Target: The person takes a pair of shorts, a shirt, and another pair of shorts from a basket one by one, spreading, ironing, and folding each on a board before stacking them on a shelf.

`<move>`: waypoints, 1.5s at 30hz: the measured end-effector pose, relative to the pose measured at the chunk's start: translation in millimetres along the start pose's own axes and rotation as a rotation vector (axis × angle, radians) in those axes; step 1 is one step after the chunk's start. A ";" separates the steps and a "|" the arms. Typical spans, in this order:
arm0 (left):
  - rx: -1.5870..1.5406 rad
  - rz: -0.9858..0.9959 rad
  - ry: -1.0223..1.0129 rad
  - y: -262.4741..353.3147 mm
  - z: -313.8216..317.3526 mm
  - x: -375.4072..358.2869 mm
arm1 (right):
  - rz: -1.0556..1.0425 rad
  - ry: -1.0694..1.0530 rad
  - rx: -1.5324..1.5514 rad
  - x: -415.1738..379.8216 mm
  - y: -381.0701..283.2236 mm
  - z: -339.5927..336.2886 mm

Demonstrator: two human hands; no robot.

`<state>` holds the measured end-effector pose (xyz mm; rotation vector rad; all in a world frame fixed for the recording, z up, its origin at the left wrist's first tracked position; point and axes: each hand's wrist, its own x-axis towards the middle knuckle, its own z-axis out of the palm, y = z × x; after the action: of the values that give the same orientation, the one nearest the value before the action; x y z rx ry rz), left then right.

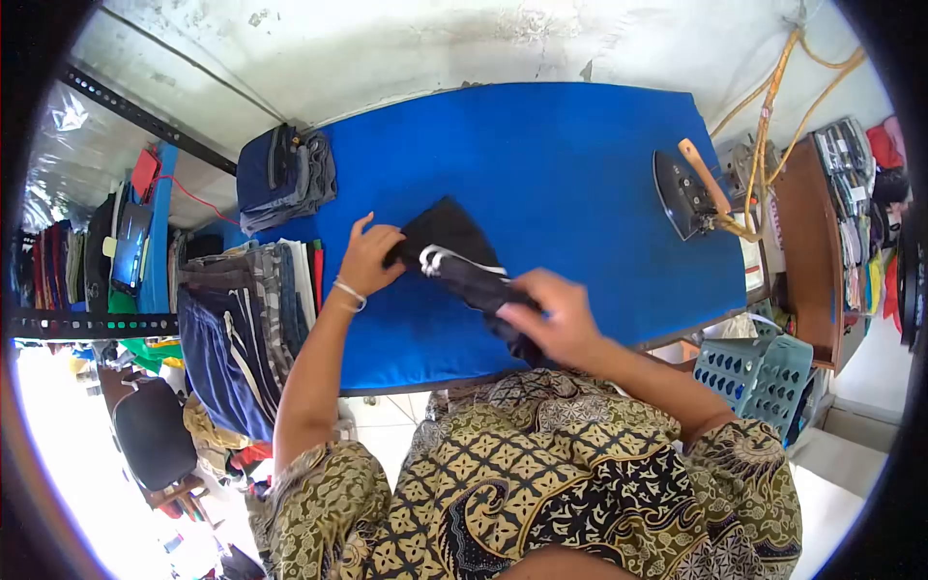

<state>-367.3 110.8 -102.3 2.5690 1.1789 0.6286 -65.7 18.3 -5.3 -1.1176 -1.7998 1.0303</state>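
Over the front half of the blue-covered table (pixel 580 174), I hold a black garment (pixel 449 232) with a white drawstring (pixel 432 261) along it; it looks like folded drawstring shorts. My left hand (pixel 370 256), with a pale bracelet at the wrist, grips its left corner, fingers closed on the cloth. On the other side, my right hand (pixel 556 314) pinches the cloth, thumb on top, and is a little blurred. The garment's lower end hangs near the table's front edge, partly behind my right hand.
An iron (pixel 681 193) with a wooden handle stands at the table's right, its cord running up. Folded dark clothes (pixel 285 179) lie at the back left, and several hung trousers (pixel 242 329) at the left edge. A teal basket (pixel 754 367) stands front right.
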 end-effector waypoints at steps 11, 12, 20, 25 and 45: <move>-0.500 -0.511 -0.450 48.2 -42.3 111.6 | 0.614 0.162 0.393 66.7 155.9 -139.3; -0.247 -0.533 -0.229 33.4 -8.9 99.7 | 0.502 0.178 -0.013 66.8 190.0 -133.1; -0.099 -1.201 0.297 97.3 108.5 -12.1 | 0.004 -0.141 -0.862 -17.3 215.3 -91.2; -0.225 -1.190 0.462 115.3 117.3 -32.5 | 0.167 0.177 -1.122 14.1 167.4 -213.0; -0.114 -0.393 -0.005 23.4 88.1 79.0 | 0.734 0.151 0.032 15.5 126.3 -87.3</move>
<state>-263.9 152.3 -148.3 2.1563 1.5409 0.5768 46.4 89.8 -83.7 -1.8449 -1.2533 1.3255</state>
